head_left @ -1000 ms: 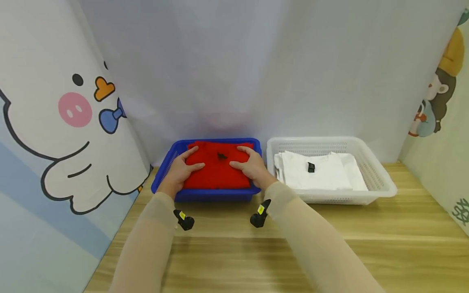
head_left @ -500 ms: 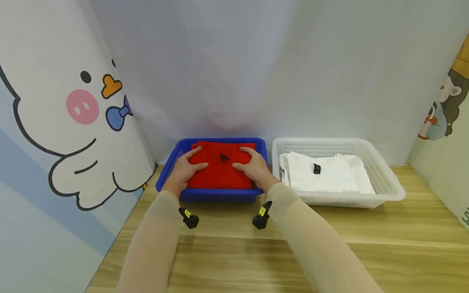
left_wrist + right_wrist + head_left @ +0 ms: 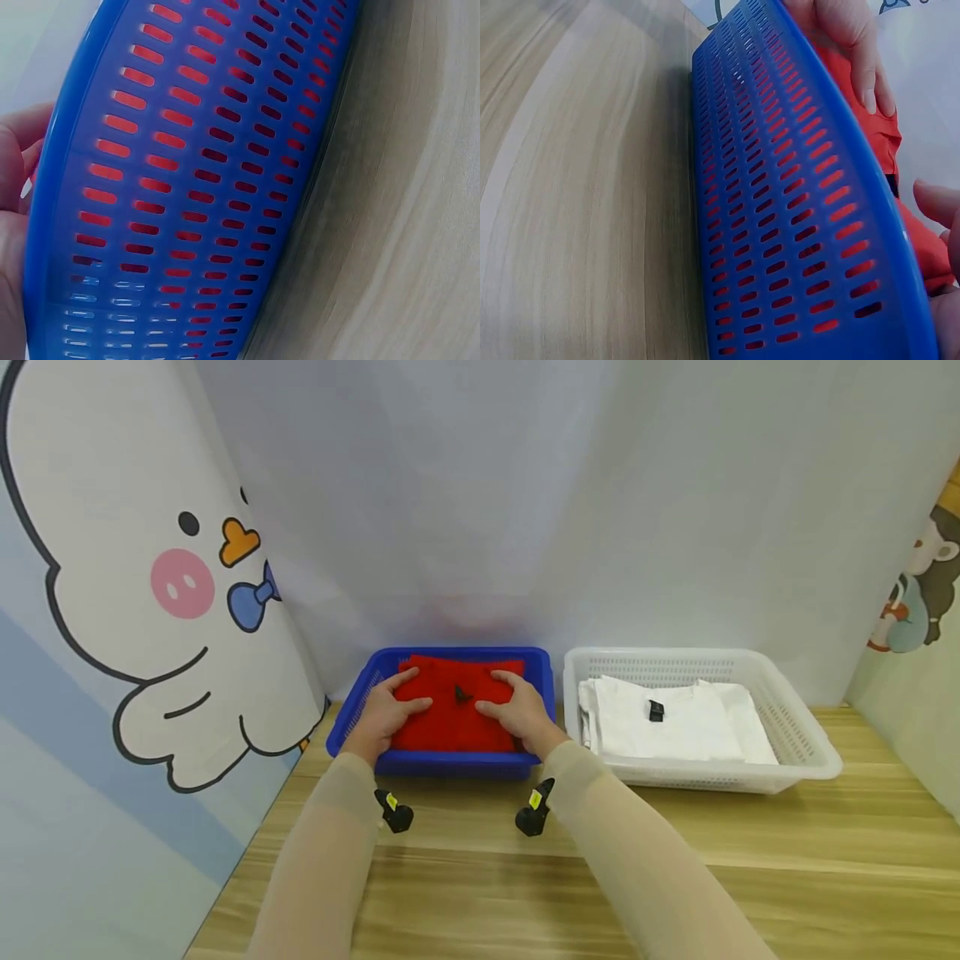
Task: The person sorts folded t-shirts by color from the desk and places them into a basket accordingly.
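A folded red cloth [image 3: 450, 727] with a small dark piece [image 3: 461, 695] on its top lies in a blue perforated basket [image 3: 457, 767]. My left hand [image 3: 384, 714] reaches over the basket's left side and rests on the cloth's left part, thumb and index finger spread. On the opposite side, my right hand [image 3: 522, 710] touches the cloth the same way. From the right wrist, the left hand's fingers [image 3: 864, 71] look fairly straight over the red fabric. The basket's blue wall [image 3: 180, 180] hides most of the left hand in the left wrist view.
To the right stands a white perforated basket [image 3: 813, 752] holding folded white cloths [image 3: 675, 731] with a small black piece [image 3: 656, 711] on top. Both baskets sit on a wooden table [image 3: 465, 893]. A pale curtain [image 3: 480, 510] hangs behind, with cartoon-printed panels [image 3: 112, 610] at the sides.
The head view has swung slightly left, so everything appears further right. Both hands stay on the red cloth; the small dark piece on it sits slightly nearer.
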`<state>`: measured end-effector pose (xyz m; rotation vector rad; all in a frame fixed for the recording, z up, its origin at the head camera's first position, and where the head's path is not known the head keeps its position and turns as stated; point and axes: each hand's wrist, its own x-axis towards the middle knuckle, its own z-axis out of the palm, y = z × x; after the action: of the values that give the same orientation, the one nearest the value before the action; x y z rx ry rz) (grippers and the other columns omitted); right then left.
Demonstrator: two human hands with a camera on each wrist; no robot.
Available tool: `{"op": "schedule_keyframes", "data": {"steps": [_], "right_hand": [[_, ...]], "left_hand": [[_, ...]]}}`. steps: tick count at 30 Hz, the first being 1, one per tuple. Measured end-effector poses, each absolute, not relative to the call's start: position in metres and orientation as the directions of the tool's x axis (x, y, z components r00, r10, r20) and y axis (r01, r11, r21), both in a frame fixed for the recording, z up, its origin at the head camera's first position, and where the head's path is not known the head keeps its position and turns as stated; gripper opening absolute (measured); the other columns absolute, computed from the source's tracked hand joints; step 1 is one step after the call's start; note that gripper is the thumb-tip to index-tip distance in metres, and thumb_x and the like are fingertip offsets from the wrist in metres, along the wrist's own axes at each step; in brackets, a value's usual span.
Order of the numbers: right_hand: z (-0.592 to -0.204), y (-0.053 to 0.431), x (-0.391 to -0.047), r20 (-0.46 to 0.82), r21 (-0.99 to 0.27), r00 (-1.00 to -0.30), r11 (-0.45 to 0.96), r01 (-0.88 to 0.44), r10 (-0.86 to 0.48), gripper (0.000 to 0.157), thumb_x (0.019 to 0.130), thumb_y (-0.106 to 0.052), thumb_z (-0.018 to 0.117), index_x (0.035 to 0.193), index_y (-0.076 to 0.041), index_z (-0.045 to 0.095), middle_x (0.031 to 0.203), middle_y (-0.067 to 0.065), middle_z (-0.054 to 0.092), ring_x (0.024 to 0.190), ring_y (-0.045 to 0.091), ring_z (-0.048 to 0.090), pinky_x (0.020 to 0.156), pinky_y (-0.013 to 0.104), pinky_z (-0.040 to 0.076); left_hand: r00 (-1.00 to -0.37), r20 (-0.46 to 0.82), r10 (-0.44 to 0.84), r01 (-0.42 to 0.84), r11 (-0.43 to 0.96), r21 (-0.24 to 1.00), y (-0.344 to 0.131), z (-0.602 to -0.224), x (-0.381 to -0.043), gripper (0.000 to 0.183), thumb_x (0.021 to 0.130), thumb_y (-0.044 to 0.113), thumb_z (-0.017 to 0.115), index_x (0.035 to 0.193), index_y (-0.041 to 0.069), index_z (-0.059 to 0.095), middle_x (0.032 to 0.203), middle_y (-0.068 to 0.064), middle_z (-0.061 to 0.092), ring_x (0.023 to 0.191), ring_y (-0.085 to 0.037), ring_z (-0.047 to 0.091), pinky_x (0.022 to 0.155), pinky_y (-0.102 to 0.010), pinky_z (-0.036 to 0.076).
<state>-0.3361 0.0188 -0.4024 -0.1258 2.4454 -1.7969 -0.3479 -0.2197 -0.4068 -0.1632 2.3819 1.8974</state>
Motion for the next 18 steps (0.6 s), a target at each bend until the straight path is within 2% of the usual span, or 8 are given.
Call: {"op": "schedule_keyframes", "data": {"steps": [5, 9, 14, 18], "right_hand": [[-0.4034, 0.0181, -0.3375, -0.025, -0.947, -0.990, 0.321, -0.020, -0.135, 0.066, 0.085, -0.027, 0.075, 0.144, -0.023, 0.044, 0.144, 0.007, 0.043, 0.124, 0.028, 0.044, 0.103, 0.046, 0.041], [-0.4059, 0.0181, -0.3392, -0.029, -0.939, -0.990, 0.342, -0.020, -0.138, 0.068, 0.086, -0.032, 0.074, 0.145, -0.024, 0.042, 0.150, 0.006, 0.036, 0.133, 0.029, 0.037, 0.106, 0.049, 0.036], [-0.4066, 0.0174, -0.3396, -0.029, -0.945, -0.989, 0.327, -0.021, -0.147, 0.071, 0.086, -0.036, 0.073, 0.148, -0.025, 0.039, 0.154, 0.005, 0.030, 0.139, 0.030, 0.028, 0.108, 0.051, 0.032], [-0.4051, 0.0193, -0.3381, -0.026, -0.949, -0.988, 0.313, -0.024, -0.155, 0.072, 0.087, -0.040, 0.071, 0.149, -0.026, 0.037, 0.155, 0.004, 0.029, 0.140, 0.030, 0.026, 0.109, 0.053, 0.030]], "left_hand": [[-0.991, -0.126, -0.048, -0.134, 0.267, 0.954, -0.2197, -0.4055, -0.3484, 0.066, 0.085, 0.024, 0.075, 0.143, 0.034, 0.046, 0.158, -0.003, 0.019, 0.134, -0.030, 0.034, 0.104, -0.044, 0.040], [-0.992, -0.111, -0.064, -0.124, 0.270, 0.955, -0.2192, -0.4069, -0.3493, 0.066, 0.085, 0.027, 0.075, 0.144, 0.033, 0.045, 0.158, -0.001, 0.019, 0.143, -0.028, 0.019, 0.112, -0.046, 0.027], [-0.996, -0.067, -0.058, -0.079, 0.248, 0.965, -0.2192, -0.4099, -0.3497, 0.071, 0.084, 0.034, 0.076, 0.147, 0.027, 0.043, 0.155, 0.000, 0.028, 0.141, -0.029, 0.024, 0.113, -0.050, 0.024], [-0.999, -0.037, -0.032, -0.043, 0.244, 0.969, -0.2172, -0.4102, -0.3490, 0.083, 0.079, 0.047, 0.076, 0.149, 0.024, 0.037, 0.153, -0.003, 0.032, 0.139, -0.030, 0.030, 0.112, -0.050, 0.027]]}}
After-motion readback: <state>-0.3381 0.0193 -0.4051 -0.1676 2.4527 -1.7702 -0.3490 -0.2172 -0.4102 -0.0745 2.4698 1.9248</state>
